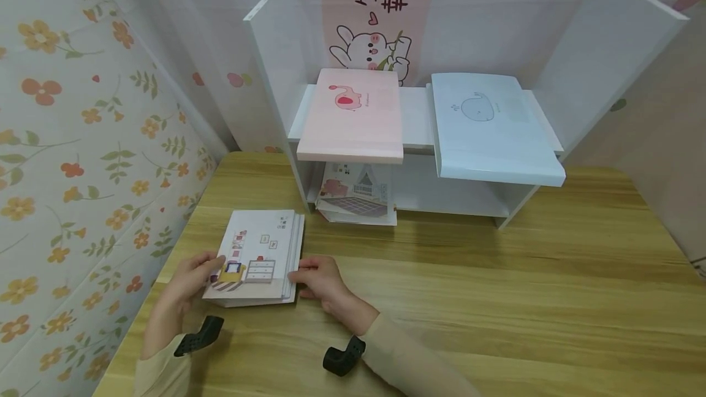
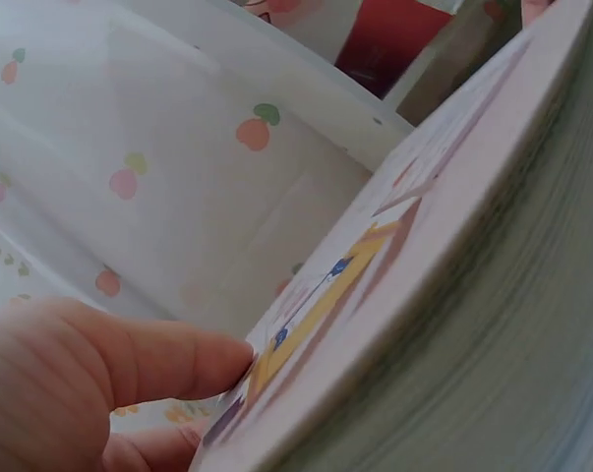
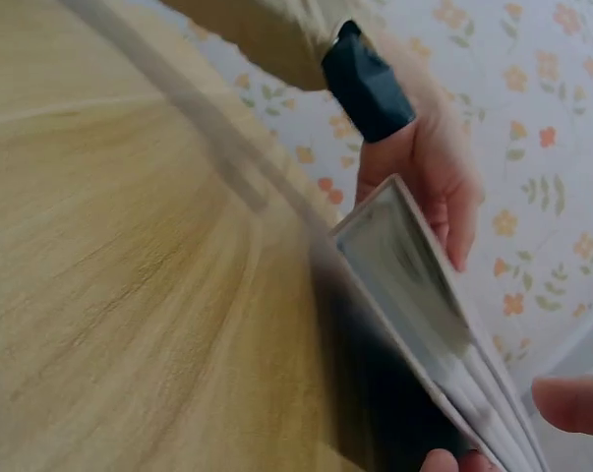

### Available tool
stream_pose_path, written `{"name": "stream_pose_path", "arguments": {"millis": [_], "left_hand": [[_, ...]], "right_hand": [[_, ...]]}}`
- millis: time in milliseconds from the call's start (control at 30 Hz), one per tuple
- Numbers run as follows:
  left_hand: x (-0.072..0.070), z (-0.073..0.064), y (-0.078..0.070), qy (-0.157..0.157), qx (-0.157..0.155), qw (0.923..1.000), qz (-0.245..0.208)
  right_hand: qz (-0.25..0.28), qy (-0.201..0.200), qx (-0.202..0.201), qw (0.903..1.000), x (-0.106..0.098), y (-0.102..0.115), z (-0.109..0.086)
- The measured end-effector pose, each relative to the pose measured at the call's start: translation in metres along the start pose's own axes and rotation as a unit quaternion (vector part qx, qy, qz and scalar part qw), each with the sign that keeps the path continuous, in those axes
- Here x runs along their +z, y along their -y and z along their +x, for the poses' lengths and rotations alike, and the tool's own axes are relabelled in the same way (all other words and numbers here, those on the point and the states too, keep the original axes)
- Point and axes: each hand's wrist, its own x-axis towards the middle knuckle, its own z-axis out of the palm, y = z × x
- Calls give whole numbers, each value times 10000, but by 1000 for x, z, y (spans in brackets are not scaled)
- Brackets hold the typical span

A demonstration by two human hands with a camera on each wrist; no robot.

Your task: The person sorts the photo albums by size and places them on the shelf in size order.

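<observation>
A thick white book [image 1: 259, 244], with a yellow armchair and a chest of drawers drawn on its cover, lies flat at the left of the table. My left hand [image 1: 193, 274] grips its left edge; in the left wrist view the thumb [image 2: 178, 359] presses on the cover beside the armchair picture. At the opposite edge, my right hand [image 1: 325, 283] pinches the book, thumb above and fingers below. The right wrist view shows the book's page edges [image 3: 404, 265] and a dark shadow under it. Parts of the fingers are hidden beneath the book.
A white desk shelf [image 1: 452, 195] with tall side panels stands at the back of the wooden table [image 1: 441, 311]. A pink elephant book [image 1: 353, 127] and a pale blue whale book [image 1: 491, 139] overhang its upper board. Below, illustrated books [image 1: 355, 195] stick out.
</observation>
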Motion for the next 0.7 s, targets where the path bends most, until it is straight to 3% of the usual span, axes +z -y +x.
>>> {"name": "stream_pose_path", "arguments": {"millis": [300,500,700], "left_hand": [[-3,-10,6,402,-15,9985,-359],[-4,-17,8,570,205,9952,-772],[-4,-25,7,522,427,9912,-1136]], "right_hand": [[346,-15,-241,9991,3,-3,0],[85,-21,-398,9992,1,2,-4],[-141,74,-680,9976,-2,5,-9]]}}
